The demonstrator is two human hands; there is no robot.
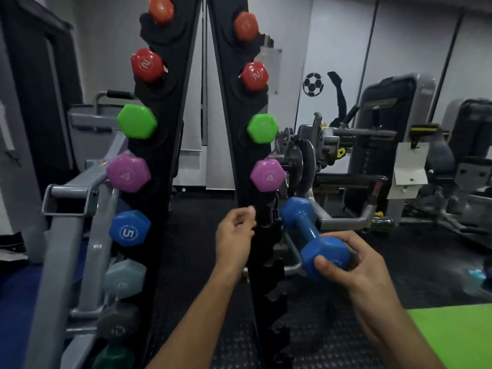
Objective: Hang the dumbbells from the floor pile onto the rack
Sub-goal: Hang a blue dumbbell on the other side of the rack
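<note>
Two bare forearms reach forward from the bottom edge, over a dark rubber floor [202,262] with a green mat [452,331] at the near right corner. On the right, the right hand [354,265] grips the near head of a blue dumbbell [311,235], fingers and thumb curled around it; the dumbbell slants up and to the left, its far head just beside the right upright of the rack [247,166], below the purple weight there. Left of it, the left hand [235,235] has its fingers curled loosely at the inner edge of that same upright; whether it actually grasps the post or only touches it cannot be told.

Farther off, the black rack rises as two leaning uprights. Hanging on the left upright, top to bottom, are an orange, a red, a green, a purple dumbbell [127,173], a blue one marked 5 [129,228], then pale, grey and dark green heads lower down. On the right upright hang orange, red, green [262,128] and purple heads. Beyond, grey exercise machines [372,145] stand against a white wall bearing a football sticker [313,84].
</note>
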